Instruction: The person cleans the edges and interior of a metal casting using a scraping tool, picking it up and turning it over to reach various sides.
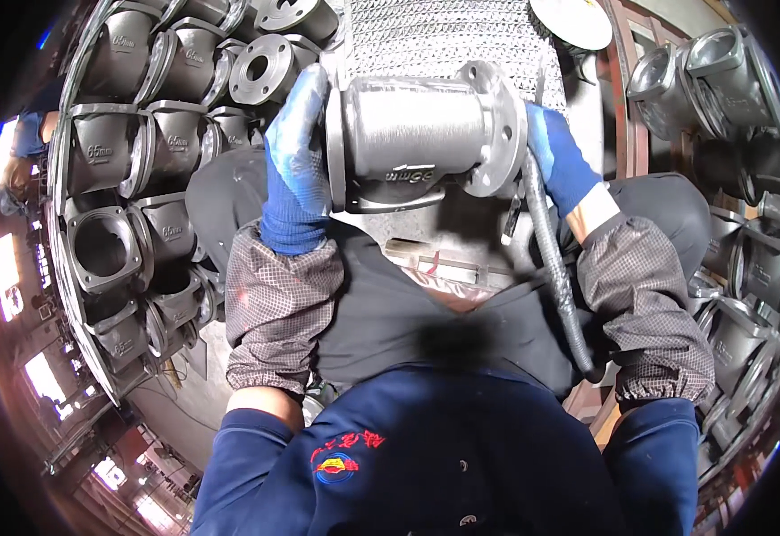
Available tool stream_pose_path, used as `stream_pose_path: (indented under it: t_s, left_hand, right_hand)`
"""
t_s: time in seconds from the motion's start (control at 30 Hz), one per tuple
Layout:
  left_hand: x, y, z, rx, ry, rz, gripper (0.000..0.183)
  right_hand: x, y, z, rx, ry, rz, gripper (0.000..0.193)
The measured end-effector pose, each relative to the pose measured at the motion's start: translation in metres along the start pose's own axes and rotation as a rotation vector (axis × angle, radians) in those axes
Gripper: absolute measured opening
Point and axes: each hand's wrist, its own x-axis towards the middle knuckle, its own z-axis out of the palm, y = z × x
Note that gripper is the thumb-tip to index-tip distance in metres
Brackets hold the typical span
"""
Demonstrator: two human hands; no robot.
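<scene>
A grey cast-metal flanged valve body [417, 125] lies sideways between my two hands, raised above my lap. It has a round flange at the right end, another flange at the left, and raised lettering on its barrel. My left hand [296, 156], in a blue glove, is pressed along the left flange, thumb side up. At the right flange is my right hand [558, 156], also gloved in blue; its fingers are mostly hidden behind the flange. A grey braided hose [551, 259] runs from beside my right hand down along the inside of my forearm.
A textured metal work surface [435, 40] lies beyond the valve body, with a pale round disc [573, 20] at its far right. Similar castings fill a wire-sided crate [67, 241] at the left. More castings [737, 344] are stacked at the right.
</scene>
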Motion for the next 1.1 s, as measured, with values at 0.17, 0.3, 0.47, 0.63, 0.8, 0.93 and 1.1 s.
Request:
stream_pose_path:
  t_s: [0.17, 0.3, 0.47, 0.63, 0.8, 0.93, 1.1]
  left_hand:
    - [0.012, -0.015, -0.005, 0.176, -0.029, 0.330, 0.036]
    - [0.025, -0.018, -0.008, 0.395, -0.200, 0.540, 0.037]
    - [0.047, -0.033, -0.006, 0.495, -0.118, 0.511, 0.034]
    - [0.067, -0.047, -0.008, 0.574, -0.067, 0.445, 0.035]
    - [0.071, -0.048, 0.004, -0.357, 0.195, -0.383, 0.041]
    - [0.062, -0.041, 0.002, -0.523, 0.302, -0.563, 0.043]
    - [0.053, -0.064, -0.004, -0.503, 0.424, -0.520, 0.039]
  right_hand:
    - [0.032, -0.008, -0.011, 0.161, -0.067, -0.073, 0.029]
    - [0.034, -0.030, -0.001, 0.399, -0.069, -0.135, 0.024]
    - [0.027, -0.039, 0.004, 0.167, -0.036, -0.186, 0.033]
    - [0.005, -0.037, 0.019, -0.009, 0.047, -0.161, 0.033]
    - [0.005, -0.033, 0.029, 0.127, 0.019, -0.164, 0.025]
    - [0.010, -0.031, 0.032, 0.100, -0.041, -0.155, 0.029]
    - [0.001, -0.028, 0.032, 0.000, -0.148, -0.231, 0.046]
